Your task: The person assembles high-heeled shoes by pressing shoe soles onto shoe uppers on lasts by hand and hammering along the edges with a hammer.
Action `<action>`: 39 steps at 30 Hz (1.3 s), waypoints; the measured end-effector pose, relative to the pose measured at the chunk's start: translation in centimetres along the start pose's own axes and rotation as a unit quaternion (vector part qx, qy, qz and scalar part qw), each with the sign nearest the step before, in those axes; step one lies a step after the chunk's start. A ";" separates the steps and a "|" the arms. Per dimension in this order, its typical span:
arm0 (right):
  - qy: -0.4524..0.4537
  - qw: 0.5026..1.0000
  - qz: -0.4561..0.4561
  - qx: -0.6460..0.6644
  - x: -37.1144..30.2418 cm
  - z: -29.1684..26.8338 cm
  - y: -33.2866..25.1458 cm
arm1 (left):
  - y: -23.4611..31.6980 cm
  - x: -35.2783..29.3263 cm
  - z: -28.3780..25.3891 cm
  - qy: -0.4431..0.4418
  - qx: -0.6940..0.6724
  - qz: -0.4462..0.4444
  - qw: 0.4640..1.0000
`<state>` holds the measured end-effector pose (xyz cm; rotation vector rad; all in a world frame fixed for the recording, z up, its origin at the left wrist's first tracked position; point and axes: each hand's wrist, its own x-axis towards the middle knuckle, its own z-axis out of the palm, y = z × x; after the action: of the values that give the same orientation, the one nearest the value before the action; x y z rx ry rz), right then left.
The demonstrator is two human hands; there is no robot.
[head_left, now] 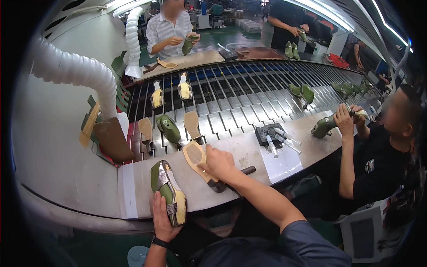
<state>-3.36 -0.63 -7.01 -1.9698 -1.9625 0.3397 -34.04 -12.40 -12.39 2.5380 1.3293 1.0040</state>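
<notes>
A green shoe last (165, 192) carries a silvery upper with a yellowish underside, and its bottom faces up at the bench's front edge. My left hand (163, 218) is closed round its near end. Just right of it lies a tan shoe sole (194, 156) with a dark heel. My right hand (219, 163) grips the sole's right edge, fingers bent and thumb on its face. A dark handle (247, 171) pokes out beside my right forearm; its other end is hidden.
Beyond the bench, a slatted metal conveyor (240, 111) carries soles, lasts and shoes. A black block (268, 131) holds several white syringe-like tubes. One co-worker's hands (344, 122) hold a green last at right; others work across the line. A white hose (75, 73) hangs at left.
</notes>
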 end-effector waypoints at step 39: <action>0.080 0.923 -0.225 0.303 -14.9 0.8 -3.0 | 9.7 -1.0 1.8 -0.127 -0.213 0.057 0.967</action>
<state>-6.73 -15.49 -7.53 -1.0941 -1.8391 0.5594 -26.63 -18.78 -10.60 2.3307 0.8048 0.8359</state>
